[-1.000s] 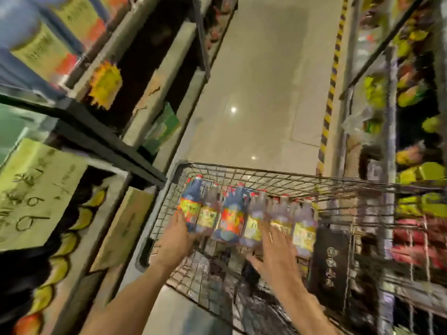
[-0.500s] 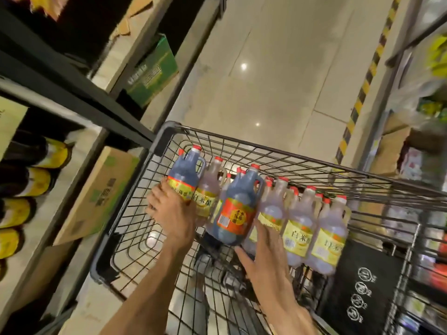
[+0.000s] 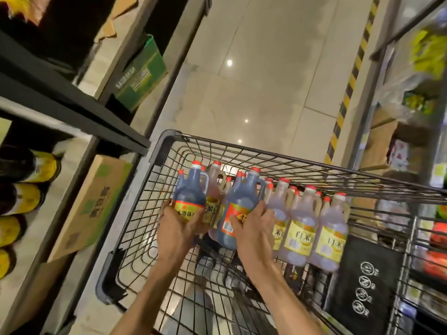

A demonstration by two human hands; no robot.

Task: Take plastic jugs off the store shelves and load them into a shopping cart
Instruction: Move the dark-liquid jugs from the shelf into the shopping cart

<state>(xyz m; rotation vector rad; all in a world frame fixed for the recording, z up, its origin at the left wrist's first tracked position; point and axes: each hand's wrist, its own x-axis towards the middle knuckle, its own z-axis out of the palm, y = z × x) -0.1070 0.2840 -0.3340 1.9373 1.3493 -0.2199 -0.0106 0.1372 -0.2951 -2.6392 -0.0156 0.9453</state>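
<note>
While both hands are down inside the wire shopping cart [image 3: 167, 151], the head view, the only one, shows that the matter turns on how each dark jug stands against the hand that has it. The left hand [image 3: 176, 228] is curled round the lower body of a dark vinegar jug with a yellow label [image 3: 189, 197], which rises upright just beyond its fingers, red cap away from the wrist and long axis running up toward the far rim. The right hand [image 3: 254, 228] wraps the label side of a larger dark jug with an orange label [image 3: 239, 206], upright too and leaning slightly to the left. A paler amber jug [image 3: 215, 182] stands between and behind the two. Directly right of the right hand, touching its fingers, a packed row of clear white rice vinegar jugs [image 3: 302, 228] fills that side of the cart. Open wire floor lies left of the left hand, so that jug probably needs only lowering straight down, while the right one looks set to close against the row.
</note>
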